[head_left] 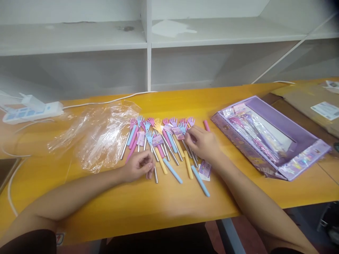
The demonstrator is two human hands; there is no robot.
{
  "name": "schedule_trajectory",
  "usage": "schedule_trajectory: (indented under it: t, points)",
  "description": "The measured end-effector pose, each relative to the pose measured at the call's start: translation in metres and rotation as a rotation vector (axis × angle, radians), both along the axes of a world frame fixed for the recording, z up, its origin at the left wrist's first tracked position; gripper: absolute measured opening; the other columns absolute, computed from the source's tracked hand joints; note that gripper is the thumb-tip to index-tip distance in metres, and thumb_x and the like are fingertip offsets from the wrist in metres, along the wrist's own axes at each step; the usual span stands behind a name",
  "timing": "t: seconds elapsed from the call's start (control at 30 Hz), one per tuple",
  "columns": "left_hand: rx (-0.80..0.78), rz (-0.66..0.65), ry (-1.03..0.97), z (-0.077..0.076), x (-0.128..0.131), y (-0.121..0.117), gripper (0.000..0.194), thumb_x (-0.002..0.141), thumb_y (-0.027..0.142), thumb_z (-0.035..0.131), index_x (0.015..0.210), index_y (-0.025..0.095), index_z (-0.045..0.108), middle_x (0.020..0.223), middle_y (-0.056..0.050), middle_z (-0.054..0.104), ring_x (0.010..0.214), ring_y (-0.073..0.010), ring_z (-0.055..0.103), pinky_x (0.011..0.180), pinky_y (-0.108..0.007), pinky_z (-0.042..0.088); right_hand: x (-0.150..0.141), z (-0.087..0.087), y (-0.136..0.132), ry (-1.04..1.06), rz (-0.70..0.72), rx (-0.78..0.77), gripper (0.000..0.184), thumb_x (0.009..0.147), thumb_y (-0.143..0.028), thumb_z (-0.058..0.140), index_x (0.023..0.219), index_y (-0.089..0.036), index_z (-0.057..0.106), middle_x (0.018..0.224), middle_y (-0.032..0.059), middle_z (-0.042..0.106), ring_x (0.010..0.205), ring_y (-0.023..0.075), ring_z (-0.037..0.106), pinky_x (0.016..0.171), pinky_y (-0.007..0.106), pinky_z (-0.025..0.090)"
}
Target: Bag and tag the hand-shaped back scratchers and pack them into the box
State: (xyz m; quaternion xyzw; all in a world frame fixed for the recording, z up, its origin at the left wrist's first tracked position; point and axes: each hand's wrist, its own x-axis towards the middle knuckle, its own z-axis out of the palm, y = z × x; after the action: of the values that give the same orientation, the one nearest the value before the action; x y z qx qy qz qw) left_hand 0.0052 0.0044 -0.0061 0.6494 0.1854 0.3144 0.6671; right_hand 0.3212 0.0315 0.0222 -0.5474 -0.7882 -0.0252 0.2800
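Observation:
A pile of back scratchers (158, 126) lies on the table, with hand-shaped heads in blue, pink, purple and yellow, metal rods and coloured handles. Small printed tags (158, 140) hang from some of them. My right hand (203, 143) reaches over the pile's right side, thumb and fingers pinched at a back scratcher near a blue head (182, 127); the fingers partly hide the grip. At the pile's near edge rests my left hand (140, 165), its fingers curled in, with nothing visible in them. A blue handle (200, 180) points toward me below the right hand.
Clear plastic bags (103, 137) lie crumpled left of the pile. A purple display box (288, 130) on the right holds several bagged back scratchers (254, 134). Beyond it is a cardboard box (312, 102). A white power strip (34, 112) sits far left, below shelves (79, 35).

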Motion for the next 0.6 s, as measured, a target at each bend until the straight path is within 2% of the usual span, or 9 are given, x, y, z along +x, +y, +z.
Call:
schedule_trajectory:
  t: [0.1,0.17,0.23,0.3,0.33,0.4,0.6]
  points:
    - [0.178,0.040,0.108,0.001,-0.001,0.001,0.022,0.109,0.030,0.053,0.090,0.019,0.048,0.071,0.002,0.061,0.055,-0.0098,0.064,0.052,-0.019,0.051,0.004,-0.013,-0.003,0.038,0.055,-0.022,0.027,0.103,-0.021,0.050,0.076,-0.022,0.053,0.071,-0.0003,0.060,0.064,0.0157,0.056,0.075,0.031,0.040]
    - [0.463,0.143,0.198,0.002,-0.001,0.003,0.016,0.105,0.023,0.054,0.090,0.020,0.051,0.071,0.003,0.058,0.056,-0.0097,0.057,0.053,-0.021,0.045,0.007,-0.015,-0.004,0.052,0.093,-0.034,0.028,0.103,-0.021,0.051,0.075,-0.023,0.051,0.069,0.0001,0.058,0.064,0.0165,0.056,0.069,0.031,0.038]
    - [0.824,0.244,0.305,0.004,-0.001,0.006,0.006,0.100,0.015,0.055,0.098,0.019,0.059,0.075,0.001,0.059,0.062,-0.0119,0.053,0.056,-0.024,0.042,0.009,-0.015,-0.004,0.055,0.112,-0.035,0.028,0.103,-0.022,0.052,0.075,-0.023,0.051,0.070,0.0005,0.058,0.065,0.0168,0.056,0.068,0.031,0.038]
    - [1.109,0.266,0.422,0.006,0.000,0.008,0.021,0.097,0.010,0.055,0.113,0.019,0.065,0.080,-0.001,0.062,0.067,-0.0148,0.054,0.059,-0.027,0.043,0.010,-0.014,-0.003,0.056,0.126,-0.019,0.029,0.104,-0.022,0.051,0.076,-0.023,0.052,0.071,0.0008,0.058,0.065,0.0166,0.055,0.068,0.031,0.038]
    - [1.199,0.256,0.484,0.007,0.000,0.009,0.026,0.096,0.009,0.055,0.118,0.019,0.066,0.082,-0.002,0.062,0.069,-0.0161,0.054,0.060,-0.028,0.043,0.010,-0.013,-0.003,0.053,0.135,-0.009,0.029,0.105,-0.021,0.051,0.076,-0.022,0.053,0.071,0.0010,0.059,0.066,0.0165,0.056,0.067,0.031,0.038]
    - [1.295,0.219,0.582,0.008,0.001,0.009,0.025,0.097,0.012,0.056,0.117,0.018,0.068,0.083,-0.004,0.061,0.072,-0.0180,0.052,0.062,-0.030,0.044,0.009,-0.013,-0.004,0.042,0.159,0.000,0.026,0.105,-0.021,0.052,0.079,-0.021,0.056,0.072,0.0012,0.060,0.066,0.0162,0.057,0.067,0.030,0.038]
    - [1.387,0.179,0.705,0.009,0.002,0.005,0.019,0.100,0.013,0.055,0.111,0.016,0.071,0.080,-0.005,0.056,0.075,-0.0208,0.049,0.063,-0.032,0.042,-0.007,-0.013,-0.016,-0.026,0.228,-0.047,0.019,0.104,-0.020,0.054,0.087,-0.019,0.064,0.080,0.0020,0.066,0.067,0.0148,0.059,0.062,0.029,0.036]
